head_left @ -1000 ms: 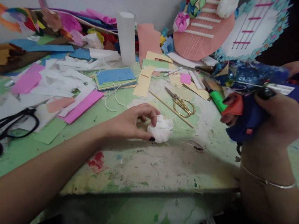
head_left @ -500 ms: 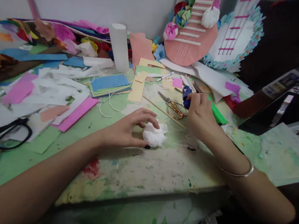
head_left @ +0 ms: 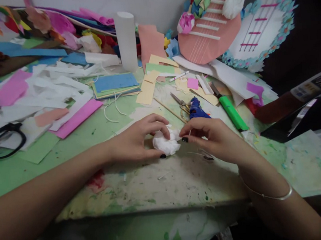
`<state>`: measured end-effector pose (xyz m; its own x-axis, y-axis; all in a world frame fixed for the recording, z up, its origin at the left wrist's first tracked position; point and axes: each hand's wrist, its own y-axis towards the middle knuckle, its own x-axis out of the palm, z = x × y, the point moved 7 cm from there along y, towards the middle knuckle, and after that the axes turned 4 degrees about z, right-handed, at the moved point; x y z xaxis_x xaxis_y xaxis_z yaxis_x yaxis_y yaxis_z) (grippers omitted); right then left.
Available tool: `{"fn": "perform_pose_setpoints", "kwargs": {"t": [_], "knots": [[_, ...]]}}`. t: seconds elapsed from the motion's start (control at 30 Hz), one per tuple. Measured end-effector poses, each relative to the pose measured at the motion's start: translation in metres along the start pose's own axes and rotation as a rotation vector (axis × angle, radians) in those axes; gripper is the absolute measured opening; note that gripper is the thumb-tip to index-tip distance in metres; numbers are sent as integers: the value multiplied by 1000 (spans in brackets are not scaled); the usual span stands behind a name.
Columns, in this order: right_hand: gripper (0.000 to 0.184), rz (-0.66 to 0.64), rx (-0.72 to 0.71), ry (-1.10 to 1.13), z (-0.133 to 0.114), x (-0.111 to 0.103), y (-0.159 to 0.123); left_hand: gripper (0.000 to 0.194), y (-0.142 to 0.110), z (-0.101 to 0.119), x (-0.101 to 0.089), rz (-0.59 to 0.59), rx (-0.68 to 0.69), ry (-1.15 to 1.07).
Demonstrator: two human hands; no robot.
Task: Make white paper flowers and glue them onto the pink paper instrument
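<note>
A white crumpled paper flower (head_left: 165, 144) rests on the table between my hands. My left hand (head_left: 139, 137) curves around its left side, fingers on top and thumb low at the front. From the right, my right hand (head_left: 208, 136) pinches at the flower's right edge with thumb and forefinger; the exact contact is small and partly hidden. Just behind the right hand lies a blue hot glue gun (head_left: 196, 109), partly covered by it. Gold-handled scissors (head_left: 182, 104) lie beside the glue gun, with a thin wooden stick (head_left: 168, 109) to their left.
A green-handled cutter (head_left: 232, 112) lies on the right. Stacked coloured paper (head_left: 115, 83) and white paper strips (head_left: 50, 87) spread over the left. Black glasses (head_left: 3, 140) sit at the left edge. A white paper roll (head_left: 126, 41) and a pink paper guitar (head_left: 209, 40) stand at the back.
My right hand has left the blue glue gun and come left to the flower's edge. The glue gun now lies nearer the scissors. My left hand stays on the flower.
</note>
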<state>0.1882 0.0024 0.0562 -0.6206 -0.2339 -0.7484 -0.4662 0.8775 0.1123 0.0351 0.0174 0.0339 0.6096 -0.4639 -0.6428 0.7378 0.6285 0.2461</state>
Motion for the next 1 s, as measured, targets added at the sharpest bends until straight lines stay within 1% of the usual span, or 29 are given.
{"fn": "perform_pose_setpoints", "kwargs": {"t": [0.03,0.1,0.23,0.33,0.43,0.6,0.73,0.87,1.0], "knots": [[10,-52,29,59,1,5,-1,25,0,0,0,4,-7,4],[9,-109,65,116,3,12,-1,24,1,0,0,6,-17,7],[10,-141,58,90,1,20,1,21,3,-1,-1,11,-40,6],[11,-131,16,93,-2,20,3,21,2,-3,-1,13,-58,-3],[8,-111,-12,172,-4,18,4,20,0,-6,-1,22,-73,-16],[7,-80,-33,276,-3,15,4,18,-1,-9,-1,47,-91,-60],[5,-61,-41,303,-1,14,5,19,0,-12,-3,50,-113,-114],[3,-33,-44,335,-1,11,4,18,2,-13,-5,54,-119,-124],[1,-9,-49,386,-3,11,5,16,2,-13,-4,81,-116,-154]]}}
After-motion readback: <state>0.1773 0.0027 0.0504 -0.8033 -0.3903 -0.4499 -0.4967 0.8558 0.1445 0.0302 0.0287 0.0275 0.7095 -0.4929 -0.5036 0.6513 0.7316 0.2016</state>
